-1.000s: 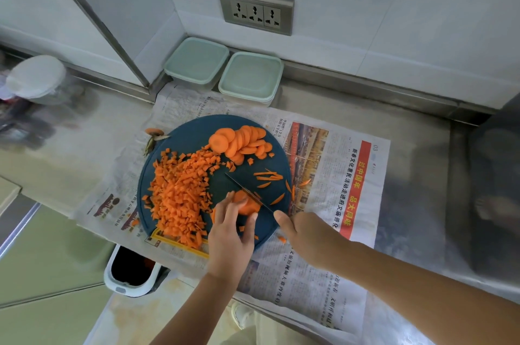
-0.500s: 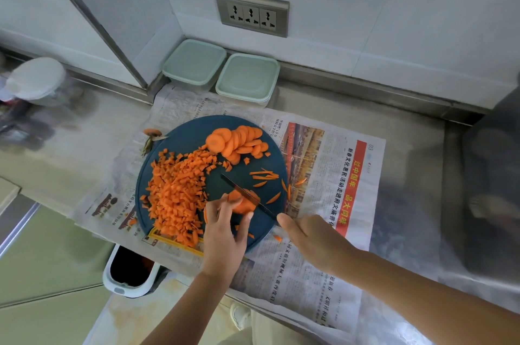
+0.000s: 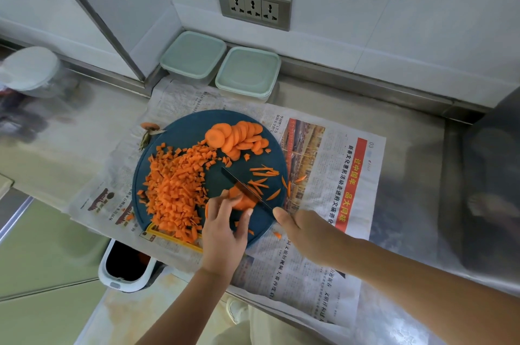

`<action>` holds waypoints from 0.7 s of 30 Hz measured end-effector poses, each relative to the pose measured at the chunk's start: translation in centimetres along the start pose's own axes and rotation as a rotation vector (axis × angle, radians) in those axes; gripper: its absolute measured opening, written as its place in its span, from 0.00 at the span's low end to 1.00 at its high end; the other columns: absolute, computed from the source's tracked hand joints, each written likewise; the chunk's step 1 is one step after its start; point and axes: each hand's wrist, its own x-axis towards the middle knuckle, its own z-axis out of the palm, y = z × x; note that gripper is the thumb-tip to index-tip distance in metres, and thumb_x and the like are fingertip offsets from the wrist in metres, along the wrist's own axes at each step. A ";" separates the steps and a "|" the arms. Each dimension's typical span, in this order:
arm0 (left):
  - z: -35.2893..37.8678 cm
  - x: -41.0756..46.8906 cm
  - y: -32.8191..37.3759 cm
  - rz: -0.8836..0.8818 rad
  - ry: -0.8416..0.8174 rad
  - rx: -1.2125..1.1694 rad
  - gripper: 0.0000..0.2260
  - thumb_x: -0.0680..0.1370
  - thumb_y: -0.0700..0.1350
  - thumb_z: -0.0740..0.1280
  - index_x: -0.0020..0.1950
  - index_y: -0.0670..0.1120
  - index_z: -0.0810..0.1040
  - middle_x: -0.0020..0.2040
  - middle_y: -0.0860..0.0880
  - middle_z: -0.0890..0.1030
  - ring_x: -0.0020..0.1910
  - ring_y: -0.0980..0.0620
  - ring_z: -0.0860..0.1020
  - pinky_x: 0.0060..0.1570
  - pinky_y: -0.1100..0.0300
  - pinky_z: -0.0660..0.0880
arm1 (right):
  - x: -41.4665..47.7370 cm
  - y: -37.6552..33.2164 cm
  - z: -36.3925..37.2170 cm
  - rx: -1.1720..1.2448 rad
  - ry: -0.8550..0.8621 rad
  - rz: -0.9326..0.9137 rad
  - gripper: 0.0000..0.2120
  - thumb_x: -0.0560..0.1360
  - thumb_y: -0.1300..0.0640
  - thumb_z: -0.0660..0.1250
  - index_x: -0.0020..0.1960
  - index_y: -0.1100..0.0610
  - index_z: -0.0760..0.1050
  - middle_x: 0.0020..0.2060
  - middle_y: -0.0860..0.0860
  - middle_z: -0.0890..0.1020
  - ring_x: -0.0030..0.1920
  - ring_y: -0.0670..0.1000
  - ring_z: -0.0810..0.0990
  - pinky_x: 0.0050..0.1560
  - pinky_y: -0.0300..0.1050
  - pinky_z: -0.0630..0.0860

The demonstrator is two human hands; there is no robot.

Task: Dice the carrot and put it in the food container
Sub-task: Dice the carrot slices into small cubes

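Bright, even daylight-like light fills the scene, soft and nearly shadowless on the cutting board (image 3: 180, 131). The steel counter (image 3: 408, 176) throws hazy glare and smeared reflections. Centre stays sharp; the left edge blurs badly, the white-lidded jar (image 3: 28, 69) smeared, and straight wall lines bow with wide-angle distortion

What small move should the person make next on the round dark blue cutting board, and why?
Probably press the black knife down through the stack of orange carrot slices that the left hand pins. The right hand holds the blade across that stack, and a fan of uncut round carrot slices waits behind the diced carrot pile.
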 end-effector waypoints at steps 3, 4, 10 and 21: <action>0.0 0.0 -0.1 0.002 0.003 -0.003 0.12 0.76 0.52 0.64 0.56 0.50 0.72 0.53 0.47 0.73 0.56 0.47 0.75 0.41 0.64 0.76 | 0.7 -0.5 0.1 -0.020 0.007 0.012 0.27 0.83 0.42 0.46 0.29 0.55 0.58 0.23 0.49 0.58 0.21 0.47 0.55 0.26 0.39 0.58; 0.0 0.0 -0.1 0.000 0.004 -0.003 0.12 0.76 0.52 0.64 0.56 0.50 0.72 0.54 0.47 0.73 0.56 0.46 0.75 0.41 0.64 0.76 | 1.0 -0.6 0.3 -0.022 0.011 0.021 0.27 0.83 0.42 0.46 0.29 0.55 0.58 0.23 0.49 0.59 0.22 0.47 0.56 0.26 0.40 0.58; -0.2 0.1 0.1 -0.018 -0.002 -0.002 0.12 0.75 0.53 0.64 0.55 0.48 0.71 0.54 0.48 0.72 0.57 0.49 0.74 0.43 0.72 0.72 | 1.8 -0.7 1.2 0.040 0.050 0.067 0.28 0.82 0.42 0.46 0.28 0.56 0.58 0.22 0.50 0.59 0.20 0.46 0.57 0.27 0.40 0.59; -0.4 -0.1 0.2 -0.053 -0.018 -0.060 0.13 0.74 0.47 0.71 0.54 0.48 0.71 0.54 0.41 0.72 0.55 0.61 0.66 0.52 0.82 0.64 | 0.7 1.5 1.1 0.249 0.041 0.009 0.28 0.79 0.37 0.49 0.31 0.58 0.63 0.24 0.52 0.60 0.23 0.48 0.57 0.26 0.41 0.56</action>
